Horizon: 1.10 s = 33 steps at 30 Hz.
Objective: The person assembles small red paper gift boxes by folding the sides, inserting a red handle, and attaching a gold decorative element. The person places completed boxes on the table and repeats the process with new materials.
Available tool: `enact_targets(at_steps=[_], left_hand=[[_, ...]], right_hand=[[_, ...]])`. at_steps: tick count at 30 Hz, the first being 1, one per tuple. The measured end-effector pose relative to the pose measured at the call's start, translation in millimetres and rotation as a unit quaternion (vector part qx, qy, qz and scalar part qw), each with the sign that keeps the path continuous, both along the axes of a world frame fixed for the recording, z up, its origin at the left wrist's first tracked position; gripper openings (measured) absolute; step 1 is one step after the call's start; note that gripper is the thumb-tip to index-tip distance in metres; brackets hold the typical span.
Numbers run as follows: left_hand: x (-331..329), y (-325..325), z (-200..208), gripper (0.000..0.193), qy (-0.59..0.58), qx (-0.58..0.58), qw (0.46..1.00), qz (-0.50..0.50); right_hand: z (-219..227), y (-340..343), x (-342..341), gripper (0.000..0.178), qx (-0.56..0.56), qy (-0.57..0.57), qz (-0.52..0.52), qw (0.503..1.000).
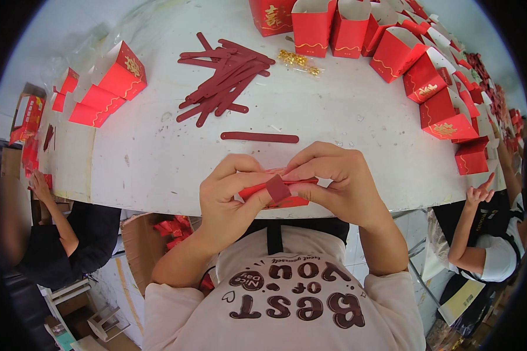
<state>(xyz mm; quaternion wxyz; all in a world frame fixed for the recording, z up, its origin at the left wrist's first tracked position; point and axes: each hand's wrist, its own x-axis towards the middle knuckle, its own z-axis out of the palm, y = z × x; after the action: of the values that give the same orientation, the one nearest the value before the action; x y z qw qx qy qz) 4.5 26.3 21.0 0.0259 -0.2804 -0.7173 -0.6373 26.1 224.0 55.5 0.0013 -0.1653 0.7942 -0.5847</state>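
Both hands, left hand (228, 196) and right hand (334, 181), pinch a flat folded red card box (278, 192) at the white worktop (334, 117) edge; uneven pressure might crease its dark red card strip (278, 188).

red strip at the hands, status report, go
Left hand and right hand both pinch the red strip and flat red box blank. Nothing in the way.
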Motion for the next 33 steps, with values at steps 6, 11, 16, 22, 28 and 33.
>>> enact_targets(at_steps=[6, 11, 16, 22, 28, 33], left_hand=[[4, 1, -4, 0.014, 0.000, 0.010, 1.000, 0.013], [10, -3, 3, 0.013, 0.034, -0.044, 0.998, 0.014], [29, -28, 42, 0.013, -0.026, -0.146, 0.989, 0.012], [77, -146, 58, 0.012, 0.028, -0.190, 0.952, 0.239], [119, -337, -63, 0.012, -0.139, -0.308, 0.817, 0.467], [194, -445, -233, 0.021, -0.197, -0.428, 0.605, 0.642]], right_hand=[[-16, -3, 0, 0.014, 0.029, 0.153, -0.003, 0.988], [-10, -3, 3, 0.027, 0.045, 0.168, 0.030, 0.984], [11, -25, 1, 0.031, 0.021, 0.240, 0.105, 0.965], [31, 15, -43, 0.034, -0.021, 0.198, -0.047, 0.979], [8, 190, -125, 0.030, 0.589, 0.286, -0.479, 0.584], [28, 167, -109, 0.019, 0.577, 0.233, -0.411, 0.666]])
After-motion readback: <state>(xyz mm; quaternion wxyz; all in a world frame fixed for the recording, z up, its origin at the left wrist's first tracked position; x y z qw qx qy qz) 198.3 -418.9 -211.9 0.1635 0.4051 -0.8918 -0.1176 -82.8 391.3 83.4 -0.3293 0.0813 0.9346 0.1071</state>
